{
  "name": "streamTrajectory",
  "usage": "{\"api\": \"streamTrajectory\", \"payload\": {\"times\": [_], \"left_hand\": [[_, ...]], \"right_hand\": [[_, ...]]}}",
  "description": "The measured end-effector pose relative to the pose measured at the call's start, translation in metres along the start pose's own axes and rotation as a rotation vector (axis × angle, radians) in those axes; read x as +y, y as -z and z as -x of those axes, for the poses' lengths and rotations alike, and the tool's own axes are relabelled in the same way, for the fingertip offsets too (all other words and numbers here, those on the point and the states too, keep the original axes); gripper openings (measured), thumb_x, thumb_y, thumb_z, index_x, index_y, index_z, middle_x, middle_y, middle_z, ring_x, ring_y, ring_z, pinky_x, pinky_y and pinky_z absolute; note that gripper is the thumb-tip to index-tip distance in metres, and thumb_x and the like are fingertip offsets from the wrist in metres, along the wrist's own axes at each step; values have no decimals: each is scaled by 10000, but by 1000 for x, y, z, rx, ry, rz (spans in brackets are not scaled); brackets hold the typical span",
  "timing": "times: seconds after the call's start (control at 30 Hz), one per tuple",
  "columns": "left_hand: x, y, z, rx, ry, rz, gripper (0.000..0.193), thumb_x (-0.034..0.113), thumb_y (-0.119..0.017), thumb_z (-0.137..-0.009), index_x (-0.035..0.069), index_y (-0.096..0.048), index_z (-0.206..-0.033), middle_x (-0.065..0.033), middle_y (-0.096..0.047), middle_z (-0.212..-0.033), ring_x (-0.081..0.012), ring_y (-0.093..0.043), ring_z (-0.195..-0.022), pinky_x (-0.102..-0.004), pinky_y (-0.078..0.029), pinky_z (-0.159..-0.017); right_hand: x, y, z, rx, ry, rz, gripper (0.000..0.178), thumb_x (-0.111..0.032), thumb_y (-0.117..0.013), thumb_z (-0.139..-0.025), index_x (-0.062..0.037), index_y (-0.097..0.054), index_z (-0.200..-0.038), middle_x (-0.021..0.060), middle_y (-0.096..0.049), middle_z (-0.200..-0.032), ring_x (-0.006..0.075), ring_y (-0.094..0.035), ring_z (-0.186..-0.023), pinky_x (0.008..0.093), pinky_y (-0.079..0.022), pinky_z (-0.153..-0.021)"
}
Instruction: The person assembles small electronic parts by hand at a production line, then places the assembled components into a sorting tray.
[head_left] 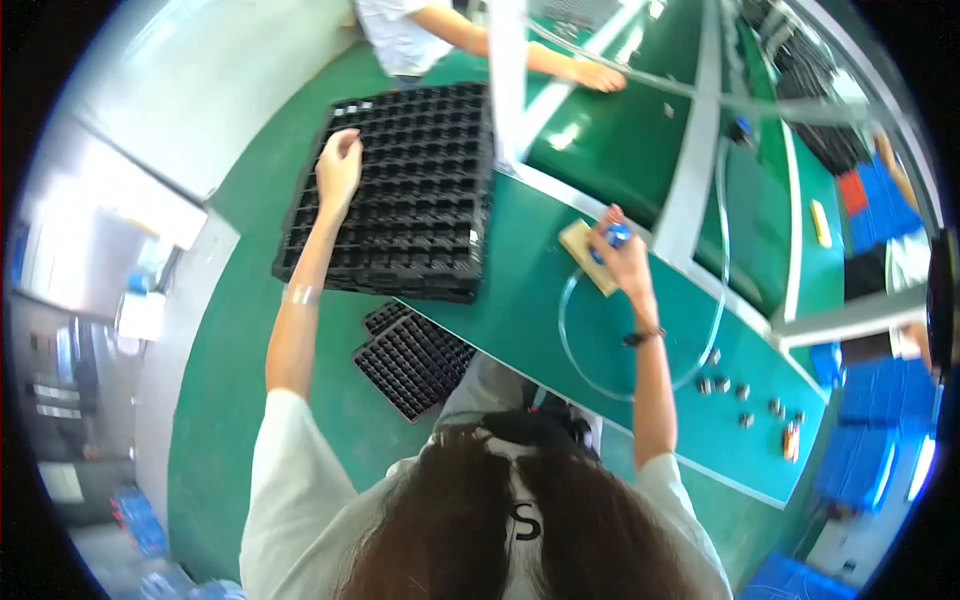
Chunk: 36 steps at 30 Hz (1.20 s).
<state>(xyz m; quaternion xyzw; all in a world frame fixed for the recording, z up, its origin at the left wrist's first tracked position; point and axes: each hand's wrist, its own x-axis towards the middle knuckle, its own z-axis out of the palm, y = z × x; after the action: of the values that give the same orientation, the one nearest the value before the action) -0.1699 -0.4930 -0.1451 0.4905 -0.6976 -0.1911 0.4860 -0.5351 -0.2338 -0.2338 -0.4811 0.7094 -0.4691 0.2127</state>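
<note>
A black tray (410, 190) with rows of small pockets lies on the left end of the green table, several trays apparently stacked. My left hand (339, 175) is over its left side, thumb and fingers pinched together; whatever is between them is too small to make out. A few small pale pieces (352, 108) sit at the tray's far left corner. Further right, my right hand (624, 258) is closed around a blue hand tool (617, 235), most of it hidden by the fingers. It is over a yellowish block (580, 245). A clear hose (563, 330) loops beside the block.
Several small metal parts (723, 385) and a small orange-labelled cylinder (791, 441) stand on the table's right end. A white frame post (508, 90) rises behind the tray. Beyond runs a green conveyor (610, 150), with a co-worker's arm (530, 58) over it. More black trays (412, 365) lie below the table.
</note>
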Motion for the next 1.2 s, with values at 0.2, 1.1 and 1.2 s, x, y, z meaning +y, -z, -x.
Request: {"api": "streamTrajectory", "payload": {"times": [0.2,1.1,1.2], "left_hand": [[-73,-25,-103,102,-156,-509,219,258,-578,-782,72,-631,-884,-126,-629,-888,-308,-566,-872,-387,-446,-791],[-109,-60,-183,-248,162,-612,269,279,-711,-683,59,-708,-838,-117,-677,-794,-208,-635,-712,-322,-472,-671],[-137,-38,-184,-181,195,-320,289,310,-686,-678,67,-708,-832,-125,-675,-772,-217,-639,-679,-336,-475,-653]], "right_hand": [[2,24,-104,342,51,27,275,-242,-680,-777,-34,-595,-935,45,-635,-814,100,-578,-720,273,-466,-694],[45,55,-167,744,254,-195,239,-166,-671,-781,-31,-540,-929,33,-575,-771,111,-524,-725,259,-432,-712],[2,39,-135,666,303,-351,149,-93,-637,-810,-30,-515,-869,-21,-477,-764,76,-446,-732,201,-388,-719]]}}
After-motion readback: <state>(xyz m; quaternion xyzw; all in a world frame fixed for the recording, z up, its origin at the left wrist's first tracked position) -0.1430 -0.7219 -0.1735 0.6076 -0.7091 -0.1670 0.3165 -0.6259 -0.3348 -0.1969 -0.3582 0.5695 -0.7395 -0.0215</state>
